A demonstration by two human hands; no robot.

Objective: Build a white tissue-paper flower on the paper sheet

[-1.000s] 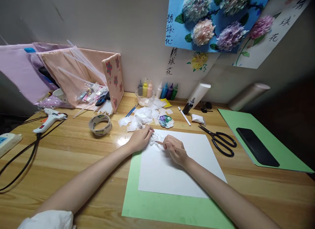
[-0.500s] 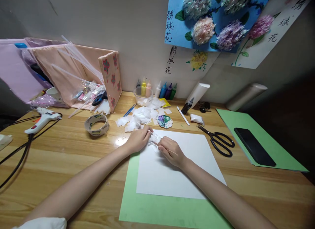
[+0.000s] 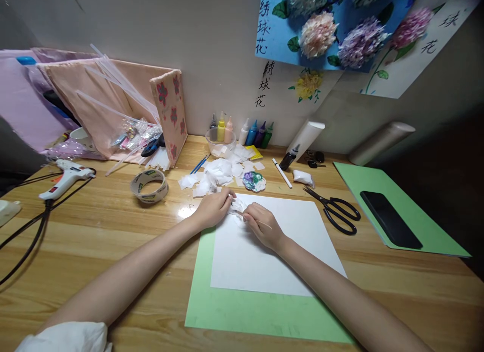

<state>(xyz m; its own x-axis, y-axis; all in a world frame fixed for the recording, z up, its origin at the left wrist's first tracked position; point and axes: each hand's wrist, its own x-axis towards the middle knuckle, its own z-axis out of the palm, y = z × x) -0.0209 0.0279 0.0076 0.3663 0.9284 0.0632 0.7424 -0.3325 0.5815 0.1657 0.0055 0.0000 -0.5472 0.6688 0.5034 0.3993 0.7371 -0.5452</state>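
Observation:
My right hand (image 3: 264, 226) is closed round a thin wooden stick (image 3: 265, 224). The stick's front end reaches into a ruffled bunch of white tissue paper (image 3: 238, 206). Fingers curled, my left hand (image 3: 215, 209) holds that bunch at its left side; its fingertips are partly hidden. Under both hands lies a white sheet of paper (image 3: 280, 264), which rests on a larger green sheet (image 3: 242, 314). Just beyond my left hand is a pile of loose white tissue squares (image 3: 219, 171).
A paint-smeared palette (image 3: 253, 181), a white pen (image 3: 282, 173) and black scissors (image 3: 336, 212) lie around the sheet. Leftward are a tape roll (image 3: 149, 186) and a glue gun (image 3: 65, 179) with its cord. Paint bottles (image 3: 255, 134) stand by the wall. A phone (image 3: 390, 219) rests on green card at right.
The whole view has shifted slightly, with most things sitting a little higher in the picture. Both hands stay at the tissue bunch with almost the same grip.

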